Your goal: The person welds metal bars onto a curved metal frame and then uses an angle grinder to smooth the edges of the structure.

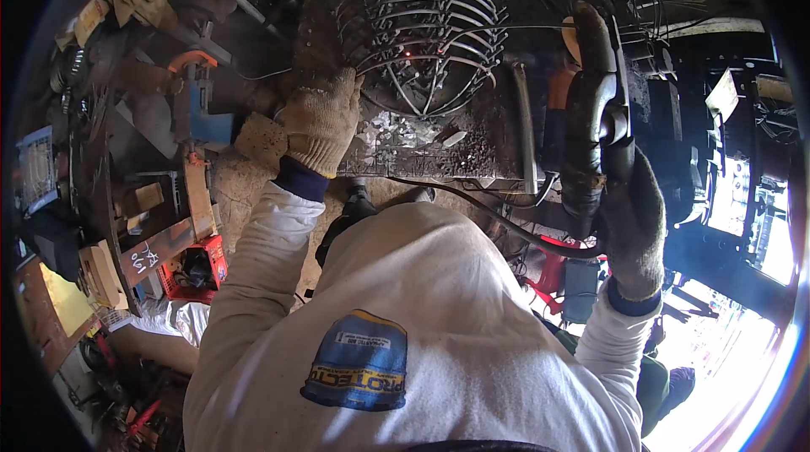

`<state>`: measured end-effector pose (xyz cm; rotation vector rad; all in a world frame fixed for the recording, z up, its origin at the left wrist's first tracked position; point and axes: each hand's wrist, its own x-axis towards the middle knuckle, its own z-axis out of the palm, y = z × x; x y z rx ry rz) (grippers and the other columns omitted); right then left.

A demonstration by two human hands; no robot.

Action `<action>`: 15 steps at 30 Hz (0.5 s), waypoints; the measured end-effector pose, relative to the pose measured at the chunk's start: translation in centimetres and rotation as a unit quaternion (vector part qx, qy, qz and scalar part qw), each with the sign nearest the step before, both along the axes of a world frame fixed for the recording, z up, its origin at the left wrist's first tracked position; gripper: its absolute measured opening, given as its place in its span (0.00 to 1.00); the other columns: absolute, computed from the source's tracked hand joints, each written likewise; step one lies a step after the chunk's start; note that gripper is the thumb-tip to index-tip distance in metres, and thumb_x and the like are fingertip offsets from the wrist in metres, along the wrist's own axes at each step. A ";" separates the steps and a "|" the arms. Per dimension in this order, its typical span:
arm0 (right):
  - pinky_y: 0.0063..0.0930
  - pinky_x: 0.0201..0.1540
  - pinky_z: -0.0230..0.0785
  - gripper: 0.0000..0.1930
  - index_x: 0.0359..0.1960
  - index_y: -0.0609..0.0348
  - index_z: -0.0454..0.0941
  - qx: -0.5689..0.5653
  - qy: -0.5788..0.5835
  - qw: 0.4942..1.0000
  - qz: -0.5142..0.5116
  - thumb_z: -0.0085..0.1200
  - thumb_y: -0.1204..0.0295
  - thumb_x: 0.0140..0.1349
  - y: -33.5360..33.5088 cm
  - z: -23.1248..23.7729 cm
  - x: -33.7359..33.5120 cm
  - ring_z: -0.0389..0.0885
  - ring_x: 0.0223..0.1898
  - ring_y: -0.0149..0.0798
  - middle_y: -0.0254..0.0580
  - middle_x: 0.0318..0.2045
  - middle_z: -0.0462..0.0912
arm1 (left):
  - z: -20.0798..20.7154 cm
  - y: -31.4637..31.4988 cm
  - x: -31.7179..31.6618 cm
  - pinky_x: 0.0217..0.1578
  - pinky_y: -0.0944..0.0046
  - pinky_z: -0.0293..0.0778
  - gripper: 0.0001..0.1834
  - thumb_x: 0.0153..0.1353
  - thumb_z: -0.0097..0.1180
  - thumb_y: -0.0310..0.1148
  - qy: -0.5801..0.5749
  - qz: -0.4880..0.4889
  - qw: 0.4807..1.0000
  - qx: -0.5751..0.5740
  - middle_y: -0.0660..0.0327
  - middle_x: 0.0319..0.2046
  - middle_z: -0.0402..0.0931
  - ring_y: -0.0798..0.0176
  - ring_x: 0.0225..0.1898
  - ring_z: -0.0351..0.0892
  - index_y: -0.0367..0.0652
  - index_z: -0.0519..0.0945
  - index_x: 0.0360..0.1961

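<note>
A cage of curved metal rods [434, 13] lies on the dark, grimy worktable [396, 167], with small red glowing spots near its middle. My gloved left hand [325, 119] is at the table's front left, fingers curled at the cage's lower left edge; the fingertips' grip is partly hidden. Out to the right, my gloved right hand [637, 224] is wrapped round the handle of a dark electrode holder [588, 106]. A thin welding electrode [515, 27] reaches left from the holder to the cage, its tip over the rods. Pale flakes [392, 131] and dark grit lie before the cage.
A metal bar [525, 127] lies along the table's right side. A dark cable [494, 217] sags in front of the table. To the left are a blue and orange clamp [202, 106], cluttered shelving and a red crate [198, 270]. Bright light comes from the lower right.
</note>
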<state>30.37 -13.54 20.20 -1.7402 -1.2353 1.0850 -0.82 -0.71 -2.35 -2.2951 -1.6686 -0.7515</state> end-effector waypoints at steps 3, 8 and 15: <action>0.20 0.30 0.72 0.27 0.66 0.69 0.67 0.012 0.006 1.000 0.007 0.52 0.66 0.71 0.0 -0.3 0.0 0.78 0.28 0.23 0.34 0.33 0.81 | 0.2 0.0 -0.1 0.23 0.52 0.79 0.09 0.65 0.63 0.45 0.020 0.014 1.000 -0.003 0.57 0.22 0.82 0.48 0.22 0.83 0.55 0.84 0.40; 0.20 0.33 0.71 0.24 0.66 0.69 0.68 0.029 -0.001 0.999 0.014 0.50 0.69 0.72 0.0 -0.6 0.0 0.77 0.30 0.22 0.34 0.35 0.81 | -0.6 0.2 -0.1 0.26 0.54 0.78 0.07 0.66 0.58 0.43 0.008 -0.008 1.000 0.016 0.58 0.22 0.79 0.53 0.23 0.82 0.54 0.80 0.36; 0.19 0.31 0.69 0.22 0.64 0.65 0.72 0.000 -0.077 0.997 0.030 0.52 0.67 0.72 0.4 0.5 -0.1 0.74 0.28 0.20 0.30 0.34 0.81 | -1.2 0.3 -1.7 0.27 0.55 0.78 0.10 0.64 0.60 0.41 -0.053 -0.083 0.995 0.013 0.57 0.28 0.81 0.54 0.28 0.84 0.50 0.80 0.41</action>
